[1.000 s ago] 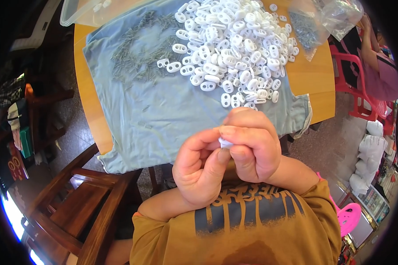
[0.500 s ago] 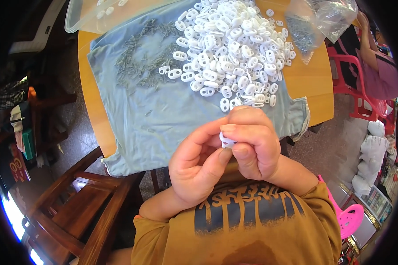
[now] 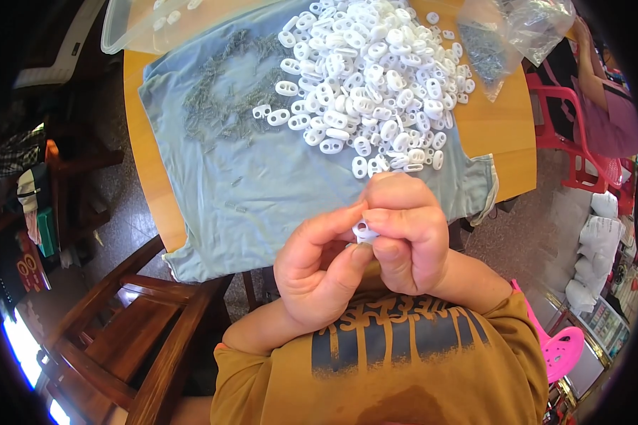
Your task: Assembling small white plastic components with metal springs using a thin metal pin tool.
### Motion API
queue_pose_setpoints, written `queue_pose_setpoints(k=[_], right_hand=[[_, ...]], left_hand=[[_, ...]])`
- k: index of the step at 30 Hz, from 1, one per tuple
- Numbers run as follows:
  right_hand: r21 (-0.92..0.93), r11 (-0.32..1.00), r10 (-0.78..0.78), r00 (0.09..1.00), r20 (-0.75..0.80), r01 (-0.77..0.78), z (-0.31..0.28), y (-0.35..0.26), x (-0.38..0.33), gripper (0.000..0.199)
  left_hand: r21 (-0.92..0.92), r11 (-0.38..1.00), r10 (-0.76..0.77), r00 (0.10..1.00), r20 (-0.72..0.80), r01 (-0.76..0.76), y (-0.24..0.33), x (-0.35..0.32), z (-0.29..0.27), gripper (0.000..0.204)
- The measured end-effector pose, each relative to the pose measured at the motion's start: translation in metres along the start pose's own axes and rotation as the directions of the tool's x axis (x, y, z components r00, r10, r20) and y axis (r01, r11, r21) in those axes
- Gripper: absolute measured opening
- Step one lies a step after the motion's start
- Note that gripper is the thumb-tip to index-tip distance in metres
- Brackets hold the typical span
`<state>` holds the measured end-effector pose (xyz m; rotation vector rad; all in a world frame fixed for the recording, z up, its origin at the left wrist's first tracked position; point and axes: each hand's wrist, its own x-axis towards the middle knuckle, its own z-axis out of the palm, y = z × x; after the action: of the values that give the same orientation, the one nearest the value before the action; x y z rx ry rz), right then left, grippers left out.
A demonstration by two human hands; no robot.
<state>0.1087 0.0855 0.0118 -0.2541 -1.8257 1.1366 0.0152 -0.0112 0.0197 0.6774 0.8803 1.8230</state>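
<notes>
A white two-hole cord lock [image 3: 364,230] is pinched between my hands, just in front of my chest. My left hand [image 3: 312,269] has it between thumb and forefinger from the left. The curled fingers and thumb of my right hand [image 3: 412,234] press on it from the right and cover part of it. One round hole of the piece shows. Beyond my hands lies a large heap of similar white cord locks [image 3: 365,81], and to its left a spread of small metal springs [image 3: 227,103]. Both rest on a pale blue cloth [image 3: 213,212].
Under the cloth is a wooden table [image 3: 510,134]. A clear plastic tub [image 3: 120,32] stands at its far left, and clear bags [image 3: 485,53] lie far right. A wooden chair [image 3: 156,319] is near left; another person sits by a red plastic chair [image 3: 574,127] at right.
The cord lock has turned between my fingers, so a round hole now faces up. My hands have shifted only slightly and keep their pinch.
</notes>
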Motion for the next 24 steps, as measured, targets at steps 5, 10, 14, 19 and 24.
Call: queue_pose_setpoints(k=[5, 10, 14, 19, 24], right_hand=[[-0.008, 0.998, -0.057, 0.997, 0.044, 0.058, -0.003, 0.004, 0.0, 0.02], [-0.039, 0.996, -0.078, 0.996, 0.031, 0.079, -0.003, 0.005, 0.001, 0.019], [-0.056, 0.994, -0.095, 0.995, 0.03, 0.097, 0.0, 0.005, 0.001, 0.017], [-0.113, 0.987, -0.109, 0.994, 0.026, 0.111, 0.003, 0.006, 0.0, 0.015], [-0.111, 0.989, -0.092, 0.995, 0.032, 0.095, 0.003, 0.005, 0.001, 0.014]], left_hand=[[-0.013, 0.999, 0.043, 0.999, -0.004, -0.043, -0.007, -0.005, -0.002, 0.038], [-0.017, 0.999, 0.05, 0.999, -0.012, -0.05, -0.011, -0.006, -0.002, 0.038], [-0.021, 0.999, 0.044, 0.997, -0.069, -0.046, -0.012, -0.01, -0.001, 0.036], [0.023, 0.997, 0.079, 0.991, -0.106, -0.077, -0.017, -0.014, -0.002, 0.034], [0.012, 0.996, 0.093, 0.991, -0.097, -0.092, -0.018, -0.015, -0.005, 0.033]])
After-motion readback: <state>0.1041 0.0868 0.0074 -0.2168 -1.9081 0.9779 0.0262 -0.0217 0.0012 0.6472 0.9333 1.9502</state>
